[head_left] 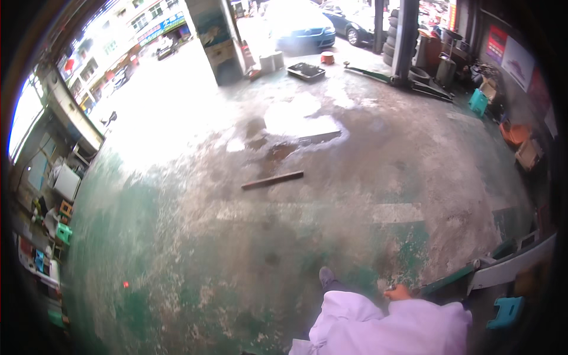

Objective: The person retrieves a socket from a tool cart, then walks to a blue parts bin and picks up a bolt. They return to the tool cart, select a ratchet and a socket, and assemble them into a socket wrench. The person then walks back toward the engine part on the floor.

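Note:
My right hand [400, 291] shows at the lower right, past the end of a pale lavender sleeve [423, 322]. Its fingers are curled together; something small may be at the fingertips, too blurred to name. Nearest to it is the green arm of a lift [447, 281], just to the right. My left hand does not show. One grey shoe [326, 274] of mine is on the worn green floor [195, 284].
A dark flat bar [272, 180] lies ahead on the floor, before a wet patch [302, 127]. Farther off are a black tray [306, 71], a red stool [327, 57], a lift post [405, 44] and parked cars [302, 29]. At right stands a blue stool [506, 312].

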A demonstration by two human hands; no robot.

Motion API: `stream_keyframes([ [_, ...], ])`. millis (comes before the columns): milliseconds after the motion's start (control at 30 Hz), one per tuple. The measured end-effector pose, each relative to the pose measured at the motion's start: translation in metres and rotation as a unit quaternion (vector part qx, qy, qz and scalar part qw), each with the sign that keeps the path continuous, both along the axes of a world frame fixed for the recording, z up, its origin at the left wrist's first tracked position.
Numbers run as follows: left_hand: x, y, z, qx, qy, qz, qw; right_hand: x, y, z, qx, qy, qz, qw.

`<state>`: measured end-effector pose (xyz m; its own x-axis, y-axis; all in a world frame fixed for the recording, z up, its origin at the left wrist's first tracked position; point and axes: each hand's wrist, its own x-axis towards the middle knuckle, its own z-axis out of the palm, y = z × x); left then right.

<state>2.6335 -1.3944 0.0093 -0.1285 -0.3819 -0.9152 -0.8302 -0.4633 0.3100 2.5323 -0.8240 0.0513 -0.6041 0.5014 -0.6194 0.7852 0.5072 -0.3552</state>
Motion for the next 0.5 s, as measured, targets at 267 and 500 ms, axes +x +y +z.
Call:
stream_keyframes([
  [267,-0.216,0.017,0.039,-0.119,0.056,0.033,0.991,-0.12,0.064,0.014,-0.202,0.189,-0.171,0.946],
  [500,-0.48,0.152,0.076,-0.107,0.256,-0.284,0.918,-0.134,0.106,0.001,-0.119,0.36,-0.269,0.885],
])
